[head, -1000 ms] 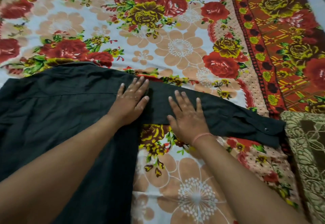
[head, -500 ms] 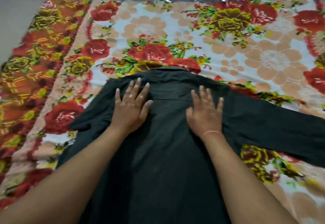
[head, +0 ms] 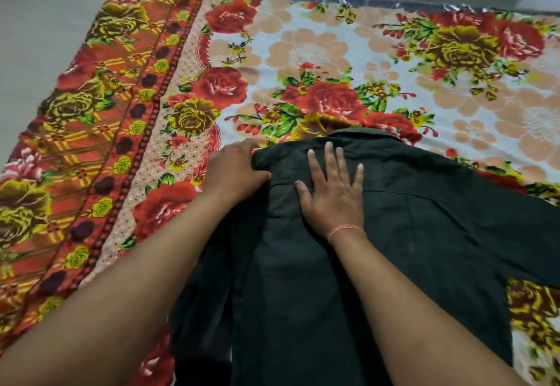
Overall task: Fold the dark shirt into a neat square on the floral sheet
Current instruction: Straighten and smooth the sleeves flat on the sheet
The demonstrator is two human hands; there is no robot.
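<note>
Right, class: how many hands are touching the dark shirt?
2. The left hand grips the dark shirt at its shoulder edge; the right hand lies flat on it, fingers spread, just below the collar.

A floral sheet (head: pixel 318 52) lies spread flat, its red-orange border along the left. The dark shirt (head: pixel 424 234) lies on it, collar farthest away.

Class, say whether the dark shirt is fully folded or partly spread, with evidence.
Partly spread: one sleeve of the dark shirt lies flat rightward on the floral sheet; the left hand grips its left edge.
</note>
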